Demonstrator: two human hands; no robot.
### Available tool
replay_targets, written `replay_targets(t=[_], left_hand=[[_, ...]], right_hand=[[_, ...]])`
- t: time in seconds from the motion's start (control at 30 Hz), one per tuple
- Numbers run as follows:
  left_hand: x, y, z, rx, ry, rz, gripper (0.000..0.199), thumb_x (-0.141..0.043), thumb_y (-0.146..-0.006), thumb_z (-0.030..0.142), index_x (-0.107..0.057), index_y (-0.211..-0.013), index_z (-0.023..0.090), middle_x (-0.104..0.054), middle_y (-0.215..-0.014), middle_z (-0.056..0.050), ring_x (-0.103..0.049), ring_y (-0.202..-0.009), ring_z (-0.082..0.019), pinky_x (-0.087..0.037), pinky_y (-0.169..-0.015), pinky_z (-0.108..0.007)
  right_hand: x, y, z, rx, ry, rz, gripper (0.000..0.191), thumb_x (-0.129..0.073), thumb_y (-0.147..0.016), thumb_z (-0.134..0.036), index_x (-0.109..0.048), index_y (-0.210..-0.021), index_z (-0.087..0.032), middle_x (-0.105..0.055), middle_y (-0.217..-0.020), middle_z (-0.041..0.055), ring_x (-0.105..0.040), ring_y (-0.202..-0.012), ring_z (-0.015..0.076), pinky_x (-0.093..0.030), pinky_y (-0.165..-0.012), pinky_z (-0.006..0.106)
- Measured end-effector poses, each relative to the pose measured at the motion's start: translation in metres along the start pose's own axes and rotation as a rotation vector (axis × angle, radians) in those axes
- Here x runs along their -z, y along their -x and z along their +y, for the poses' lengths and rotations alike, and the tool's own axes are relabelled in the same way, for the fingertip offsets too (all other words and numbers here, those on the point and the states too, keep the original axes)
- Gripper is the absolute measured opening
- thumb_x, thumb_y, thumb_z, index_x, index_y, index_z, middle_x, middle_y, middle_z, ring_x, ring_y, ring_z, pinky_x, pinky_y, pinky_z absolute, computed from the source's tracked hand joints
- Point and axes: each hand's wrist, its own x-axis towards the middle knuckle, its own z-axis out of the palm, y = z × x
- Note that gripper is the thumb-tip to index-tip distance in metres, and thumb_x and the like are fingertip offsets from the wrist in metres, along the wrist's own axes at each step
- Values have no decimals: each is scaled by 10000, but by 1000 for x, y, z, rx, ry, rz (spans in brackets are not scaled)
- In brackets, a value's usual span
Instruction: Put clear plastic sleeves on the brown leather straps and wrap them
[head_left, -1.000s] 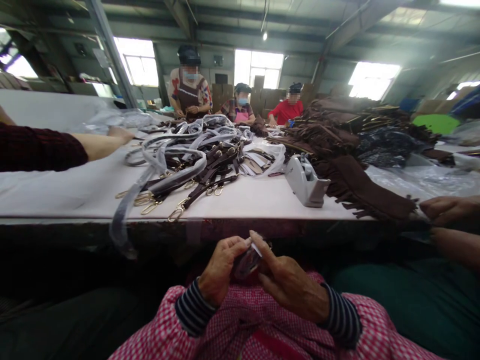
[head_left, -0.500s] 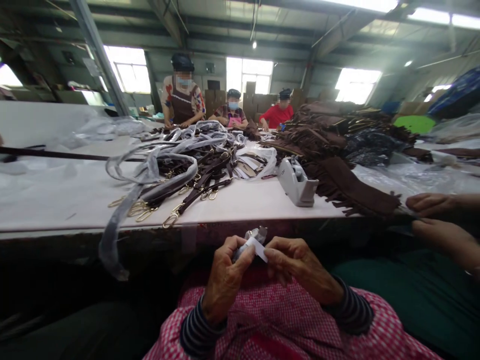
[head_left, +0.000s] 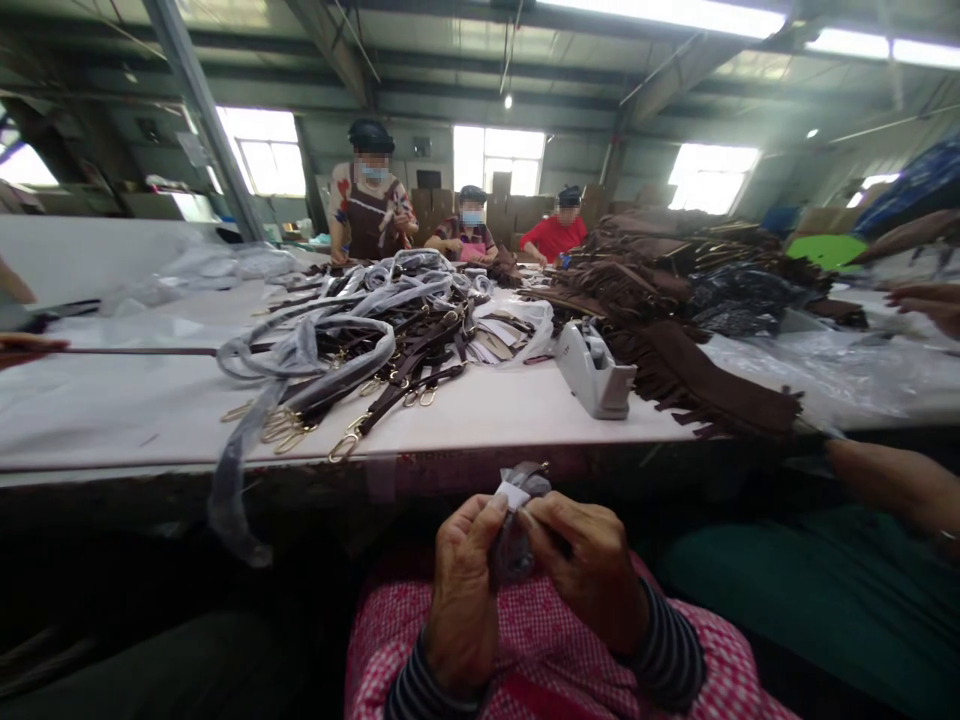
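Above my lap, just off the table's front edge, I hold a coiled bundle in clear plastic (head_left: 517, 555), with a bit of metal at its top end. It looks like a wrapped strap. A small white paper slip (head_left: 513, 495) lies against the bundle's upper part. My left hand (head_left: 461, 570) is closed on the bundle, its thumb pressing the slip. From the other side, my right hand (head_left: 589, 560) pinches at the bundle beside the slip; its fingertips are partly hidden.
Dark brown straps with gold clips (head_left: 390, 395) and plastic-wrapped straps (head_left: 315, 340) heap the table. A grey tape dispenser (head_left: 596, 370) stands near brown fringed pieces (head_left: 712, 385). A co-worker's arm (head_left: 896, 485) reaches in at right, another co-worker's hand (head_left: 30, 345) at left. Several people work here.
The white slip, before stretched between my hands, now lies against the bundle. My right hand has come closer to my left. A co-worker's hand has appeared at the far left.
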Motion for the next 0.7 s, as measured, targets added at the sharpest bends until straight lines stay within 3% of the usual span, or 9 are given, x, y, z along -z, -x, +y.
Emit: replay_targets(t=[0.1,0.17,0.23,0.37,0.47,0.57,0.63,0.7], left_hand=[[-1,-2,-1,-34,39,54,293,-797,-803,394,-660,-787,136,-595,-741,6,-511,-685,-102,-436,-609,-198],[1,-6,2,-55,52,87,310,-805,-791,407,-659,-803,135,-590,-743,8,-500,-677,-105,-439,-608,-209],[4,-11,5,-56,47,92,316,-808,-786,412,-659,-823,136,-598,-752,4,-501,-682,-110,-436,-613,-215],[13,-18,5,-25,-45,55,321,-768,-834,445,-652,-828,146,-617,-766,-5,-503,-689,-112,-422,-621,-210],[22,-23,-4,6,-159,64,374,-760,-828,513,-661,-833,153,-614,-749,-7,-504,-684,-121,-417,-614,-212],[29,-28,-14,1,-301,68,447,-767,-783,597,-687,-818,159,-602,-726,-6,-499,-680,-131,-407,-607,-212],[30,-30,-17,-33,-390,55,482,-756,-762,645,-707,-815,168,-607,-725,-11,-496,-684,-142,-403,-609,-218],[29,-30,-18,-64,-473,29,505,-735,-753,681,-718,-823,182,-620,-728,-16,-499,-688,-157,-398,-616,-231]], right_hand=[[-4,7,-6,87,58,-4,255,-529,-993,-98,-581,-754,-171,-521,-614,-20,-486,-526,106,-352,-568,277],[0,14,-6,178,96,-80,239,-519,-986,-89,-590,-776,-177,-530,-602,-17,-477,-509,117,-334,-547,293],[11,23,1,175,149,-194,234,-514,-996,-108,-603,-794,-185,-560,-611,-3,-506,-515,132,-345,-540,298],[42,37,36,-129,109,-458,161,-525,-1001,-147,-677,-1023,-197,-704,-861,57,-682,-744,186,-487,-667,283],[67,32,61,-296,20,-537,328,-593,-941,-154,-668,-1251,-229,-734,-1083,68,-709,-956,228,-535,-822,311],[93,0,79,-458,54,-334,166,-614,-959,-288,-747,-1027,-216,-737,-887,37,-684,-784,196,-522,-737,293],[112,-34,93,-517,128,-106,254,-609,-967,-383,-731,-840,-201,-675,-701,19,-621,-661,172,-485,-650,280],[130,-69,112,-534,168,69,270,-633,-945,-405,-710,-800,-190,-653,-677,20,-593,-644,161,-465,-613,265]])
